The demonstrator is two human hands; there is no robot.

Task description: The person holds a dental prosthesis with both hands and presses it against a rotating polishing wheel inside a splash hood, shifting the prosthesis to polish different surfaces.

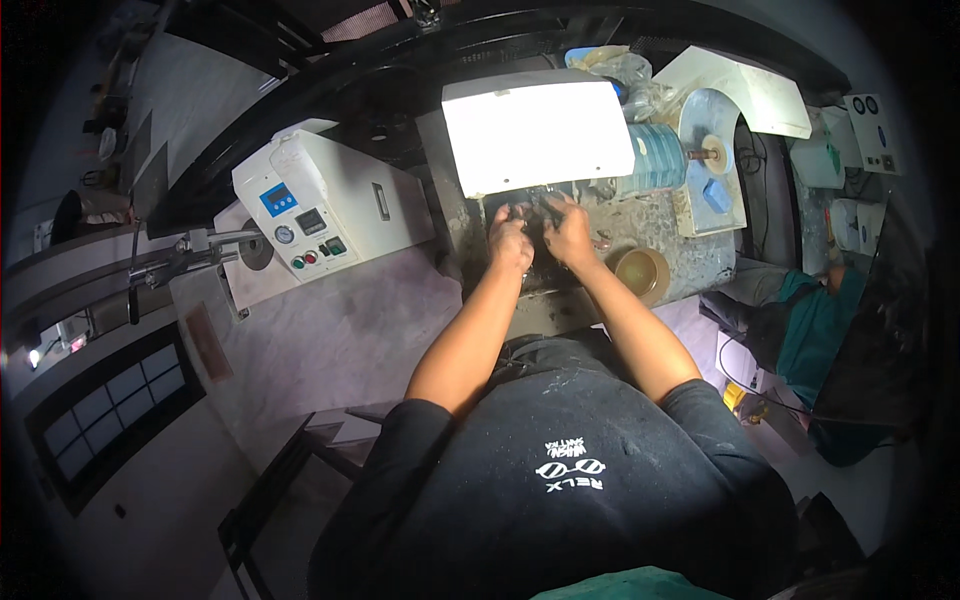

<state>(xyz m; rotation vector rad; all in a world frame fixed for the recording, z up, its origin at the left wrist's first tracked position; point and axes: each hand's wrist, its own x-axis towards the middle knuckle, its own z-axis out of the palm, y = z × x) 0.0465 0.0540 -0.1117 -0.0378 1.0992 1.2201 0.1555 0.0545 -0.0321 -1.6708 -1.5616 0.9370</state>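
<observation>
Beneath a bright white hood [540, 130], both of my hands work close together over a dark recess in the stained workbench [690, 255]. My left hand [511, 242] has its fingers curled at the hood's lower edge. A little to its right, my right hand [569, 232] is bent inward, thumb and fingers pinched. Whatever they grip is too dark and small to make out. Just right of my right forearm stands a round tan bowl [640, 276] with pale liquid in it.
A white control box [330, 205] with gauge and buttons stands left. Right of the hood lie a bluish clear plastic jug [655, 160] and plastic bags [630, 75]. Beyond is a white housing [735, 85] with a round wheel [715, 154]. A person in green [825, 320] sits far right.
</observation>
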